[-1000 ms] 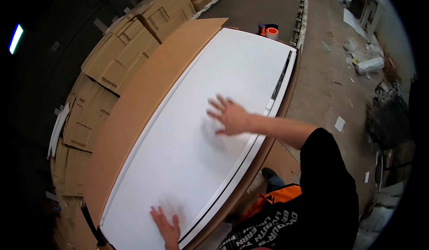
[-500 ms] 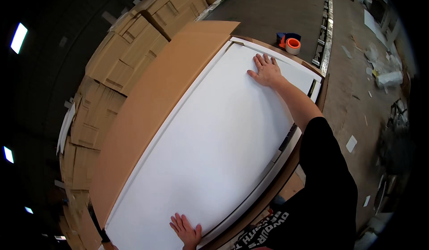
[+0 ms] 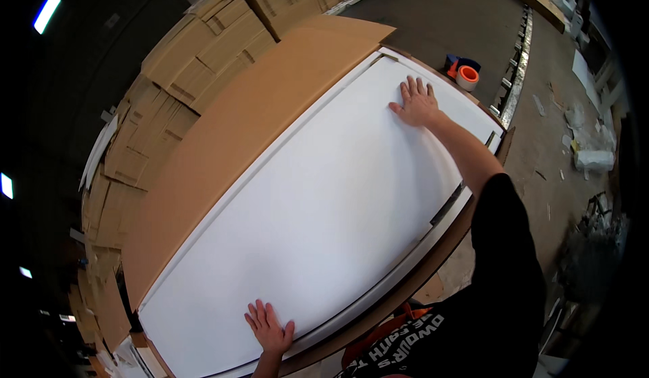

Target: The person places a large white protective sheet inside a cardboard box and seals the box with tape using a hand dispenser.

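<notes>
Hands (both splayed), touching white panel

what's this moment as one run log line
left hand: spread on white panel, near edge; right hand: spread on panel, far end; alongside panel: brown cardboard flap

White panel lying flat, apparently in cardboard.

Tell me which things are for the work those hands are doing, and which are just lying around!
In the work:
left hand and right hand, both flat on the white panel
brown cardboard beside the panel

Just lying around:
tape roll, untouched
stacked boxes
crumpled plastic on the floor
</notes>
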`<state>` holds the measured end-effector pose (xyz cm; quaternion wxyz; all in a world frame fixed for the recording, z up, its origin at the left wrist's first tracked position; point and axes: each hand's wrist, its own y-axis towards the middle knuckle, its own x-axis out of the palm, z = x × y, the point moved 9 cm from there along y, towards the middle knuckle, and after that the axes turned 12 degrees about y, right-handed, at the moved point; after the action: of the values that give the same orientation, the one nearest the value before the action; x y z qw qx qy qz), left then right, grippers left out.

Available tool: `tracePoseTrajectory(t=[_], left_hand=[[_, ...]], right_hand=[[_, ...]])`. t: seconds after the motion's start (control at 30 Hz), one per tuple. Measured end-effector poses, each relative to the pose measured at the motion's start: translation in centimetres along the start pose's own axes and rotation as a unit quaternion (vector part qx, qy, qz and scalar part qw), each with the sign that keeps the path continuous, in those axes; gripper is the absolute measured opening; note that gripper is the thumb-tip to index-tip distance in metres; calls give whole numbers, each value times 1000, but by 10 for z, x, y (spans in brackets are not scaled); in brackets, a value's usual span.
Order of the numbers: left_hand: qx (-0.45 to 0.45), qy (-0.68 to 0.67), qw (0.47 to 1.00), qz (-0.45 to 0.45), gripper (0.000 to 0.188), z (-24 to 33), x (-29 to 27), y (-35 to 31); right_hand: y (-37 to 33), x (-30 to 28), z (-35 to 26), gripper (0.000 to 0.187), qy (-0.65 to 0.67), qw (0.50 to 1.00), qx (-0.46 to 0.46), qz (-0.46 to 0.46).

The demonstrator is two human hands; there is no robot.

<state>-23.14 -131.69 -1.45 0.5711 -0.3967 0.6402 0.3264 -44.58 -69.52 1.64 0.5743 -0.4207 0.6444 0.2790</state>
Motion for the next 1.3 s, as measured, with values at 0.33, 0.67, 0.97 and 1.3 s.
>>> tracePoseTrajectory(t=[0.33,0.67,0.97,1.3], left_hand=[[-59,-42,994,78,70,-5,-7,-9],[-68,-76,995,12,74,31,-7,-4],[-47,-133,990,5,76,46,-10,21],[-74,-122,989,43,82,-25,-34,-131]], right_hand=[[-21,58,-29,79,117,986,-115,43],[-235,-57,-162,61,24,812,-463,355],[-191,82,-114,74,-167,970,-175,-7],[-425,53,-152,77,42,835,-544,-65]])
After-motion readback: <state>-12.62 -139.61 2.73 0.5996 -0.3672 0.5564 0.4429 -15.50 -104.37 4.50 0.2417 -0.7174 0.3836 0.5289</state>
